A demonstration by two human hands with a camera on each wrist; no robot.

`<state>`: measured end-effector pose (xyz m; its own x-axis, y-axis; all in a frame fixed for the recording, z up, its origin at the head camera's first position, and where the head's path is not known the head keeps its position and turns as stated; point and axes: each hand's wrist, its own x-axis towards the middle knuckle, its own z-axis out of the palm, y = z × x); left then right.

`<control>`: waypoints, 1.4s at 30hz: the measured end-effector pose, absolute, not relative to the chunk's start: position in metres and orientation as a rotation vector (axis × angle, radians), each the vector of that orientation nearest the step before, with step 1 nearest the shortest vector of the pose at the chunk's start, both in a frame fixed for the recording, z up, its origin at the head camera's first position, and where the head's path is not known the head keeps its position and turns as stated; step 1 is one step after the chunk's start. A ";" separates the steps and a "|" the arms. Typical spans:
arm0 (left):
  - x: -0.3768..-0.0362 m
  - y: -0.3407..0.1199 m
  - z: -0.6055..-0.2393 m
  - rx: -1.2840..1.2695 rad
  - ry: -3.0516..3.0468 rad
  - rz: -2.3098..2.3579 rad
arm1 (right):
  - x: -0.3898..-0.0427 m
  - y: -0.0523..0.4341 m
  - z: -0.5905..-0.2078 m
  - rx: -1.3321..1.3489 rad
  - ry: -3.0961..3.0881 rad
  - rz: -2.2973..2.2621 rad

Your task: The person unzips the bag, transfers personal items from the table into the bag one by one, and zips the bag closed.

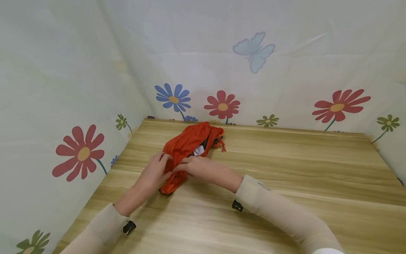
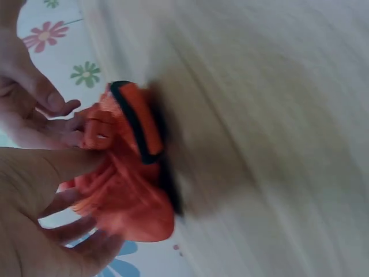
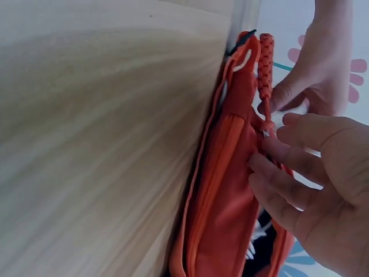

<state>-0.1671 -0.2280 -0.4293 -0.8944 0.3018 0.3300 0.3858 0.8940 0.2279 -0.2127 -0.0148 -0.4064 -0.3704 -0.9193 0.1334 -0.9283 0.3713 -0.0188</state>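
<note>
An orange-red zippered fabric pouch lies slantwise on the wooden table. Its side gapes, showing a dark inside and a white item. In the left wrist view, my left hand grips the pouch's near end, thumb on one side and fingers behind. My right hand is beside the left; in the right wrist view its nearly straight fingers touch the pouch, while its thumb seems apart from the fabric. A braided orange cord hangs at the near end, close to both hands.
The wooden table meets a pale wall covering printed with flowers at the back and left. A looped cord sticks out at the pouch's far end. Small black devices sit at both sleeve cuffs.
</note>
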 end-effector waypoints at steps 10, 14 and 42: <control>-0.192 -0.246 -0.446 -0.749 -2.859 -0.138 | -0.214 -0.031 -0.421 1.634 -2.535 -0.025; -0.202 -0.244 -0.454 -0.806 -2.899 -0.055 | -0.215 -0.029 -0.422 1.646 -2.540 0.072; -0.194 -0.204 -0.434 -0.788 -2.874 -0.008 | -0.258 0.064 -0.396 0.974 -2.676 1.294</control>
<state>-0.1940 -0.2044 -0.4344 -0.8482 0.5062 0.1563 0.5070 0.8611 -0.0372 -0.2583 0.0641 -0.3963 -0.8060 -0.5268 0.2697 -0.5386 0.4640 -0.7033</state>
